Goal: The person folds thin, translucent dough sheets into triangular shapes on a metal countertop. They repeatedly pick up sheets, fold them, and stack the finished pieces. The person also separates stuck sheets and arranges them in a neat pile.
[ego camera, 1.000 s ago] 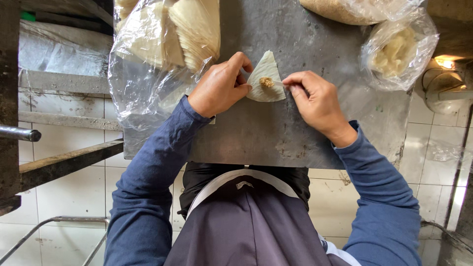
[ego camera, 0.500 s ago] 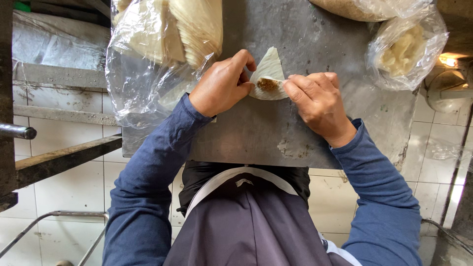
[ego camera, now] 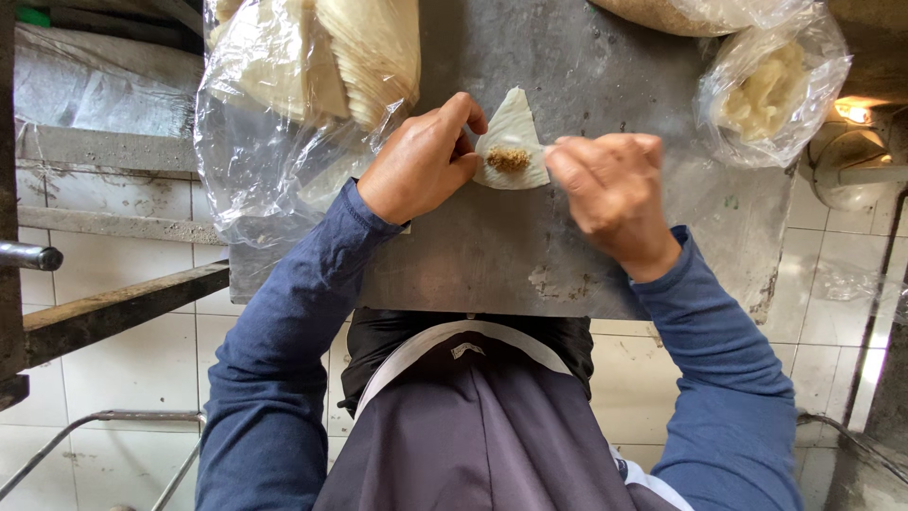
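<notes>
A pale triangular pastry wrapper (ego camera: pixel 512 128) lies on a grey metal table (ego camera: pixel 492 255), with a small heap of brown filling (ego camera: pixel 509 159) near its lower edge. My left hand (ego camera: pixel 421 163) rests at the wrapper's left side, fingertips touching its edge. My right hand (ego camera: pixel 610 189) is at the wrapper's right corner, fingertips pinched on a small white thing that I cannot make out. Both arms wear blue sleeves.
A clear plastic bag with a stack of pale wrappers (ego camera: pixel 322 57) lies at the table's far left. A second bag with whitish contents (ego camera: pixel 766 85) sits at the far right. White tiled floor, a metal bar (ego camera: pixel 28 255) and wooden beam lie left.
The wrapper was held between both hands over the filling; now it lies open and flat with the filling exposed. My right hand has drawn back slightly to the right.
</notes>
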